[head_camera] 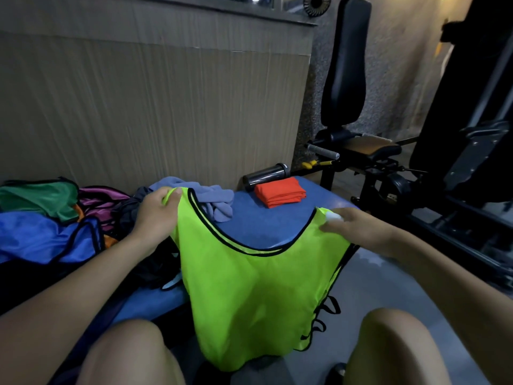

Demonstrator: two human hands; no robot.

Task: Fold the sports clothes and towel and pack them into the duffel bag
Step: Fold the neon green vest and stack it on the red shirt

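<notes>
Neon-yellow mesh fills the centre of the view: a sleeveless training vest (pixel 249 287) with black trim, held up by its two shoulder straps so that it hangs flat and open. The left hand (pixel 155 211) pinches the left strap between thumb and fingers. The right hand (pixel 347 223) reaches over the right strap with its fingers on the cloth; it appears to hold the strap, though the fingertips are blurred. The hands are spread wide apart, most likely to pull the vest taut and square before a first fold. Its upper part lies over the near edge of a blue padded desk (pixel 266 220), and its lower half hangs down between the person's bare knees.

On the desk beyond the vest, a folded orange garment (pixel 280 194) sits near the far edge, probably a finished piece set aside. A dark bottle (pixel 266 175) lies on its side just behind it. A crumpled pale blue towel (pixel 211 200) rests just beyond the left hand. Farther left is a loose heap of unfolded clothes: green (pixel 41 198), purple (pixel 102 197), bright blue (pixel 47 237) and something dark. Whether any dark shape there is the duffel bag cannot be told.

Black gym equipment with a padded seat (pixel 369 145) stands behind, to the right.
</notes>
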